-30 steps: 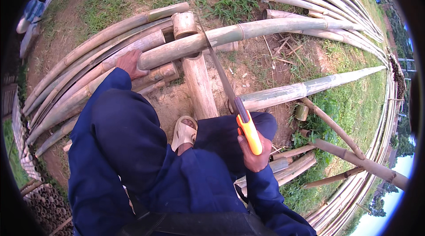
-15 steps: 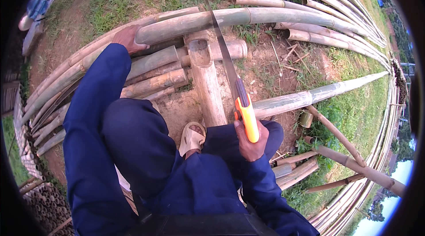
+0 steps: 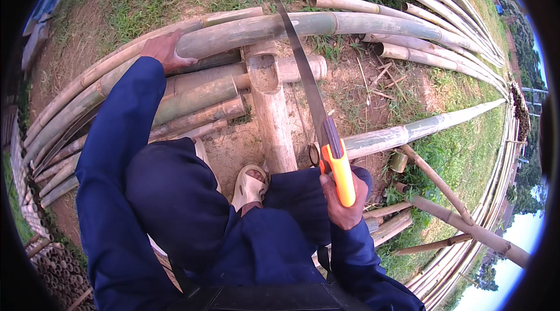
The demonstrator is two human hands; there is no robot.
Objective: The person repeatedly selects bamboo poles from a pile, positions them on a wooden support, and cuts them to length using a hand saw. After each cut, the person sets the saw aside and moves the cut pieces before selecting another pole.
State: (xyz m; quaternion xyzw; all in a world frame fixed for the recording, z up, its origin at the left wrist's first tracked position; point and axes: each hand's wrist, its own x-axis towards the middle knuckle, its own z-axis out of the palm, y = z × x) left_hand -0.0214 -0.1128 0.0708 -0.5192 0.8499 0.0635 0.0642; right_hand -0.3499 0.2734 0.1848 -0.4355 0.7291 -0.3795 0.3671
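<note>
A long bamboo pole runs across in front of me, left to right. My left hand lies over it on the left, fingers and thumb gripping its round side. In my right hand is a hand saw with an orange handle and a long dark blade. The blade passes over the pole right of my left hand, its tip beyond the pole's far side. Whether the teeth have cut in cannot be made out. Below the pole, an upright-pointing bamboo post with a notched top meets it from my side.
Several cut bamboo lengths lie stacked at left. More long poles spread out at far right. Another pole stretches away right, near propped bamboo supports. My sandalled foot is on the dirt beside the post.
My right hand has drawn the saw handle back toward me and a little right, the blade still across the pole. My left hand keeps its grip on the pole; the view has shifted slightly.
</note>
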